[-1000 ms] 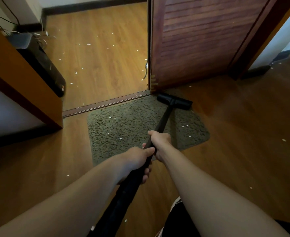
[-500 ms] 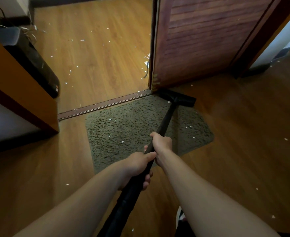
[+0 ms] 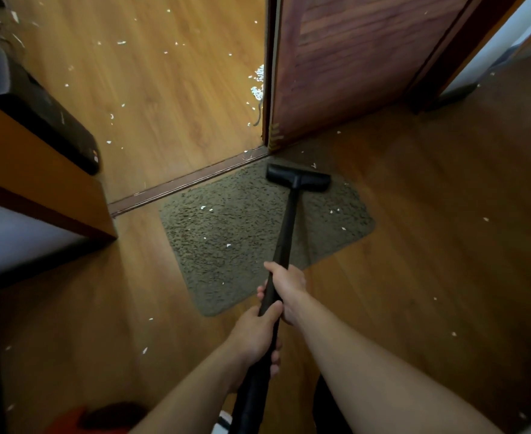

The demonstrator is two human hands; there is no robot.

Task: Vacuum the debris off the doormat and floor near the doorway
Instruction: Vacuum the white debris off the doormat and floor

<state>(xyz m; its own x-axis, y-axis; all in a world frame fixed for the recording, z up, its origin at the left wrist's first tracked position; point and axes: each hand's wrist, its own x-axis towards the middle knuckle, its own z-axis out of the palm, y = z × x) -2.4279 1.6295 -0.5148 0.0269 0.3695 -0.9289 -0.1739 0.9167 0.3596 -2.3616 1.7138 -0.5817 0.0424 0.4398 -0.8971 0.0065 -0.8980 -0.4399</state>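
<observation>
Wood floor (image 3: 430,245) at doorway; doormat (image 3: 214,267) flecked with debris (image 3: 228,245); vacuum head (image 3: 298,177) on mat's far edge; wand (image 3: 286,227) runs straight ahead from grip; right hand (image 3: 287,286) wraps it forward, left hand (image 3: 254,336) behind; most flecks lie left of wand.

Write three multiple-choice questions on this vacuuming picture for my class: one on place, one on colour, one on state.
1. The vacuum head rests: A on the far end of the doormat; B off the doormat; C lifted in the air.
2. The wand is: A white; B black; C red.
3. The wand is gripped by: A one hand; B neither hand; C both hands.
Answers: 1 A, it sits on the doormat by the door; 2 B, black throughout; 3 C, left hand behind right hand.
</observation>
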